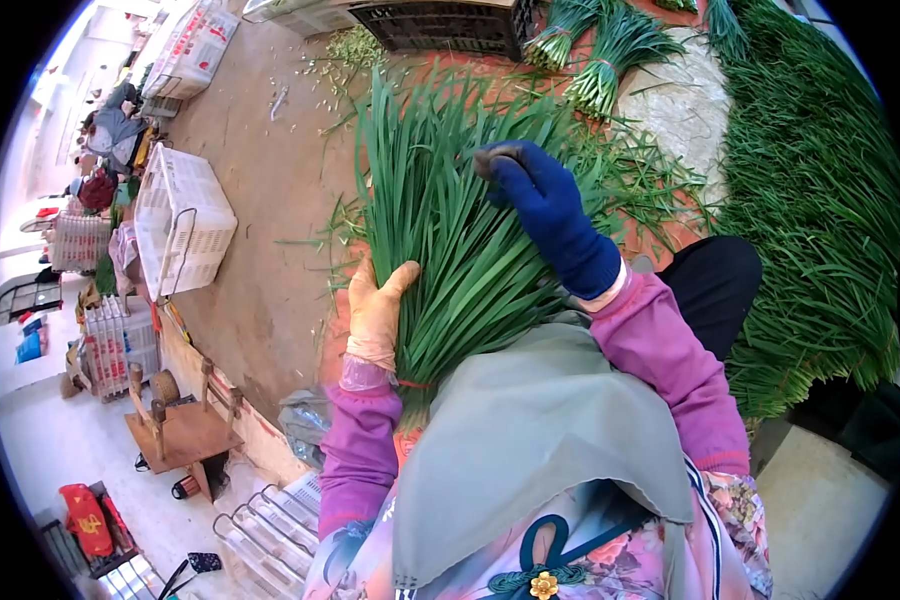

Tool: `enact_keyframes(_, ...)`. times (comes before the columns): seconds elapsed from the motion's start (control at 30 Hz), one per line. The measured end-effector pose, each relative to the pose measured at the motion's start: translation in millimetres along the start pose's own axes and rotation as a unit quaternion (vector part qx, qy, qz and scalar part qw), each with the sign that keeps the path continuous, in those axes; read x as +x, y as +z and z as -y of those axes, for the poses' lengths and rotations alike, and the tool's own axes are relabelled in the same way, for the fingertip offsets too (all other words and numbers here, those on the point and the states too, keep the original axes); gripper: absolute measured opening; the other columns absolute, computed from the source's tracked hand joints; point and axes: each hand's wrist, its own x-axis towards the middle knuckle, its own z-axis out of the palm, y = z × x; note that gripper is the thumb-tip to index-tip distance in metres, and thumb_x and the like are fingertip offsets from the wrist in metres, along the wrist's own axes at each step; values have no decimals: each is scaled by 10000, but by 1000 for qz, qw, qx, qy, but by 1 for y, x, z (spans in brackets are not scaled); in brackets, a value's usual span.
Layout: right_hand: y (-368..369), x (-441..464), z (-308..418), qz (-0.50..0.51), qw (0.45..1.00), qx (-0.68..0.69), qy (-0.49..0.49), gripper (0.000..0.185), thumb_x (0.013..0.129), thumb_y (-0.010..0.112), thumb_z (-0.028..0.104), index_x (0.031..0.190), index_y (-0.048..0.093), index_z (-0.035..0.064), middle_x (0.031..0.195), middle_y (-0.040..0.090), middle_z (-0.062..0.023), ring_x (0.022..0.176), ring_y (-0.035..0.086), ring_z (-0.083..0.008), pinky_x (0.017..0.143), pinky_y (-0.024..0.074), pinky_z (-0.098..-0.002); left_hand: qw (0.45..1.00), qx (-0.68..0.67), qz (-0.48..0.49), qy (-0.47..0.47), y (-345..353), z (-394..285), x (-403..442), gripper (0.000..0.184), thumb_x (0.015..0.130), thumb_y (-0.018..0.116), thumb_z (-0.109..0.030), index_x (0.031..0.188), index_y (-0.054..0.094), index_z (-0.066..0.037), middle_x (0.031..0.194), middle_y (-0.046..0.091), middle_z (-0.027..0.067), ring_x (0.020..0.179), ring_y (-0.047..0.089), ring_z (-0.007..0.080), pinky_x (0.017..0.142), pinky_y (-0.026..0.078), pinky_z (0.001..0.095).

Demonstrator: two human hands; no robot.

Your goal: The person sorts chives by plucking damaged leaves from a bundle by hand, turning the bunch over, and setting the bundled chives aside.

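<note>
Head: left hand, half-hidden, clasps leafy bunch; right hand curled shut, contents unclear.

Bright daylight seems to fill the place, and to the far left beyond the hands the white floor washes out into glare. Shadows around the hands are soft. The leaves between them look fairly crisp, though the raised right glove is slightly smeared. Toward the rim everything bends, the crates leaning oddly, before a round black border closes it off.
</note>
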Motion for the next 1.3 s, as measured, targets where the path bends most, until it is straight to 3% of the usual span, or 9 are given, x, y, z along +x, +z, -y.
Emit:
enact_keyframes(0.07,-1,-4,-15,-19,994,46,101,261,933,470,110,1175,525,29,1098,605,-60,858,580,-87,708,482,-230,1000,-11,-8,-12,-2,2,-2,373,807,599,13,1167,505,45,1009,623,123,821,626,192,724,534,289)
enact_keyframes(0.2,1,-1,-10,3,994,24,104,386,906,466,73,1291,447,63,1135,589,-72,841,566,-71,697,484,-227,1000,23,-13,10,-1,2,-2,392,791,627,13,1162,507,49,1033,619,111,866,604,176,780,498,280)
enact_keyframes(0.3,1,6,-12,-12,995,-88,-40,453,845,529,75,1287,433,59,1017,651,-119,760,647,-169,692,511,-287,999,37,-20,19,5,0,-4,408,777,650,16,1157,508,52,1057,616,101,908,582,160,833,462,270)
enact_keyframes(0.37,-4,6,-17,51,992,-83,86,560,851,481,31,1387,325,84,1190,565,-118,725,567,-76,621,487,-227,999,37,-21,30,5,0,-5,411,775,652,18,1158,507,51,1059,616,102,910,580,159,838,458,269)
enact_keyframes(0.5,-6,0,-7,84,973,6,213,572,829,509,51,1374,334,59,1179,570,-120,652,560,-83,581,486,-228,997,66,-18,46,6,1,-5,420,769,660,11,1158,507,46,1061,616,102,915,580,160,843,456,271)
enact_keyframes(0.7,-10,-5,-14,93,951,191,226,570,804,613,69,1317,380,-21,1023,608,-88,604,546,-73,544,458,-200,994,92,-13,52,4,5,-3,436,766,667,-3,1166,500,48,1059,617,102,912,582,161,832,462,273)
enact_keyframes(0.83,-7,-4,-16,79,951,178,241,580,787,665,89,1288,406,-44,898,614,-49,571,532,-65,520,440,-194,994,93,-14,51,9,3,-5,458,757,678,-13,1171,494,50,1057,616,103,909,583,156,824,465,267)
enact_keyframes(1.23,2,-13,-36,56,969,111,212,501,740,689,80,1199,505,0,750,601,-40,538,544,-100,480,447,-239,996,70,-2,50,7,3,-5,443,761,657,14,1171,492,47,1063,609,96,919,579,154,843,457,266)
enact_keyframes(1.3,10,-21,-38,26,984,-164,-67,404,739,676,46,1125,557,47,763,605,-50,588,572,-122,547,471,-272,997,56,13,46,5,4,-5,436,768,648,19,1175,492,46,1065,609,95,920,578,154,843,457,266)
